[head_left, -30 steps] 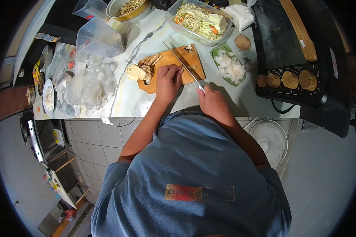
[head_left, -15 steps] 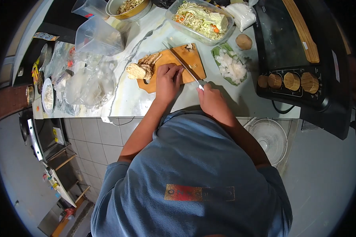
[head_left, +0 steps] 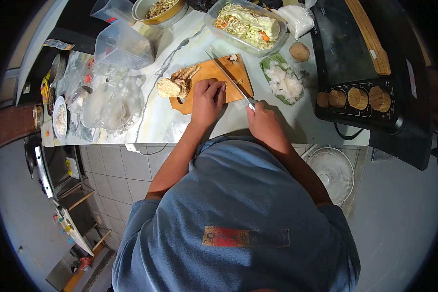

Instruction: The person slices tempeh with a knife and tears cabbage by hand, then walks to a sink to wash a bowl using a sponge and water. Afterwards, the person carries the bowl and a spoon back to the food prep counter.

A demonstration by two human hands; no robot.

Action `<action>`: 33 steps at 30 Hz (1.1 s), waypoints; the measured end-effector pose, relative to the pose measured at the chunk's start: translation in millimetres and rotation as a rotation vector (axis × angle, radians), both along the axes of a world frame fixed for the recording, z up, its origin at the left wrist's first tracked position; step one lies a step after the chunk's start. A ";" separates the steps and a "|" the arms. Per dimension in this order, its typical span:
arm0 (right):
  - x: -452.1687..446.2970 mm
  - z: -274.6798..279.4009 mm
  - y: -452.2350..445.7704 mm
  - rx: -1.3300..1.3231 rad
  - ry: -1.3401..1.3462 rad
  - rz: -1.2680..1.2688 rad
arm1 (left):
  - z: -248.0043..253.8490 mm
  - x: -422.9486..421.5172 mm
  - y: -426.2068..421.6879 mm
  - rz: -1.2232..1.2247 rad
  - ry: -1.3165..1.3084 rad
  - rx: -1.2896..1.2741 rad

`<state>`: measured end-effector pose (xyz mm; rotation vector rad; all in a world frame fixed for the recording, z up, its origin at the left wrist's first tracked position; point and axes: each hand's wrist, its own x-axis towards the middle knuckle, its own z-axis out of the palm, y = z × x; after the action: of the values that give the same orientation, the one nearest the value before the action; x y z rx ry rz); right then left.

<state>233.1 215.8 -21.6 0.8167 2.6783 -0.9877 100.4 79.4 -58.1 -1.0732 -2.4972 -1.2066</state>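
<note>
A wooden cutting board (head_left: 243, 73) lies on the counter before me. My left hand (head_left: 207, 100) rests on it with curled fingers, pressed on something small that they mostly hide. My right hand (head_left: 266, 122) is closed round the white handle of a kitchen knife (head_left: 233, 82). The blade slants across the board just right of my left fingertips, its tip pointing away from me. Left of my left hand sits a pale tan, rough-textured block (head_left: 169, 88) with brown strips behind it. Small scraps (head_left: 233, 58) lie at the board's far corner.
Chopped vegetables fill a plastic container (head_left: 282, 36) at the back. Translucent white pieces (head_left: 284, 82) sit on a green leaf to the right, near a round brown item (head_left: 299, 51). A black cooker (head_left: 345, 124) borders the right; plastic bags (head_left: 113, 104) lie left.
My right hand and the knife have shifted slightly to the right, away from my left fingertips. My left hand stays nearly in place.
</note>
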 end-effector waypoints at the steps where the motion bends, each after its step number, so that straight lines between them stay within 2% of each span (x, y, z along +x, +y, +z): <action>1: 0.9 2.1 0.9 0.004 0.002 0.000 | 1.7 -0.2 -0.5 -0.016 0.010 -0.008; 15: 1.7 1.5 -2.6 -0.057 0.118 0.014 | 1.1 -2.6 1.9 -0.006 0.011 -0.018; 33: -4.2 -0.5 -3.2 -0.085 0.046 0.032 | -2.2 -4.0 1.7 0.010 0.015 0.002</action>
<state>228.9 212.6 -22.2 0.7408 2.6579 -1.1165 96.4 81.0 -60.3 -1.0639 -2.4870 -1.1934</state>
